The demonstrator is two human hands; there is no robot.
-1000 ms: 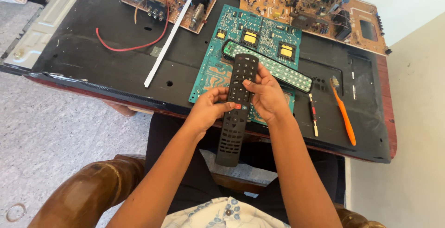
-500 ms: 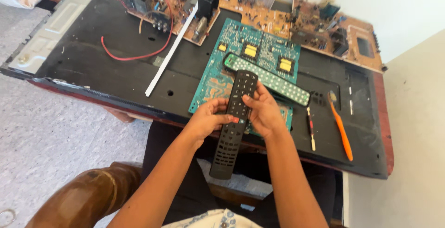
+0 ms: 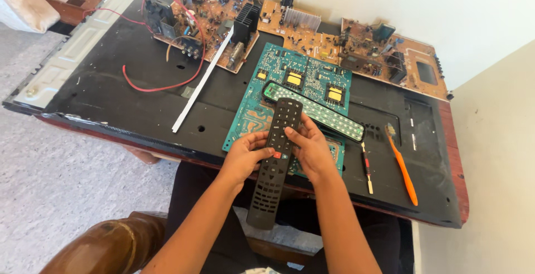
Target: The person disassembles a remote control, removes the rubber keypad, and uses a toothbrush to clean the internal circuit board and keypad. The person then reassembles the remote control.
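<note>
Black remote front shell [image 3: 274,162] sits over table edge, pinched between left hand [image 3: 245,157] and right hand [image 3: 312,150]. Its green keypad board [image 3: 315,111] lies apart on a circuit board [image 3: 295,93]. Judged: mid-disassembly; next needs steady grip, careful prying.

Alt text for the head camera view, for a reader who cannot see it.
Both hands, left hand and right hand, hold a long black remote control over a green circuit board on a black panel, beside an orange toothbrush.
</note>
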